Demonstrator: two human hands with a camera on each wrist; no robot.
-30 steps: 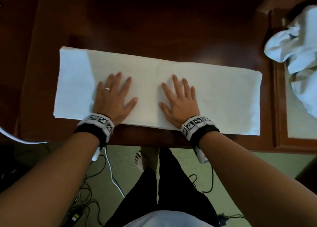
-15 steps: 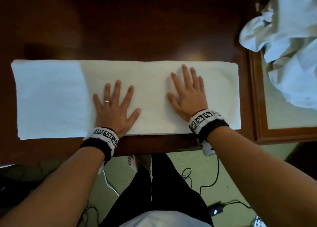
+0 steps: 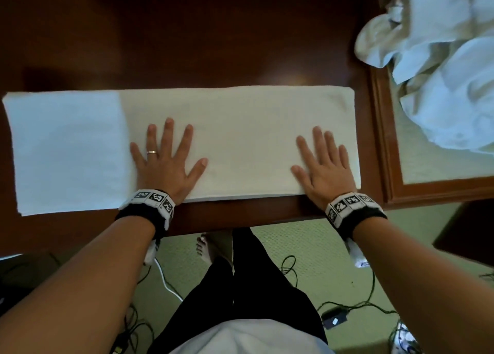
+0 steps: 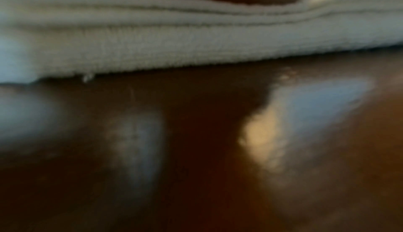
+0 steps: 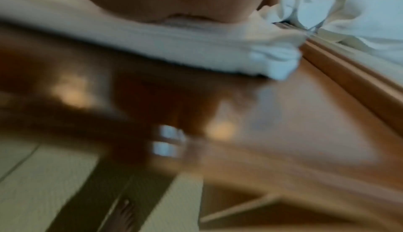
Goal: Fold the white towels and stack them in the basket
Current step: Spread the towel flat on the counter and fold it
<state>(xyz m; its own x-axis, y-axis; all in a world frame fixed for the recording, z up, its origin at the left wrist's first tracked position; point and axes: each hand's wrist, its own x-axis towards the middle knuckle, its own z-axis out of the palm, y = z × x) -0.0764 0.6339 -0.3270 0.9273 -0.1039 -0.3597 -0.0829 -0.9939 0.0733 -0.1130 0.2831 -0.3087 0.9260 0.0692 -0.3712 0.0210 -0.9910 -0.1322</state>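
Pressing flat with spread fingers, both hands — left hand (image 3: 167, 164), right hand (image 3: 324, 166) — pin the folded towel (image 3: 240, 129) near the tabletop (image 3: 213, 33) edge; right hand now nearer the towel's end

Dim warm room; both wrist views blurred (glare patches on dark wood)

Both arms reach forward; left hand (image 3: 167, 164) and right hand (image 3: 324, 168) lie flat, palms down, fingers spread.
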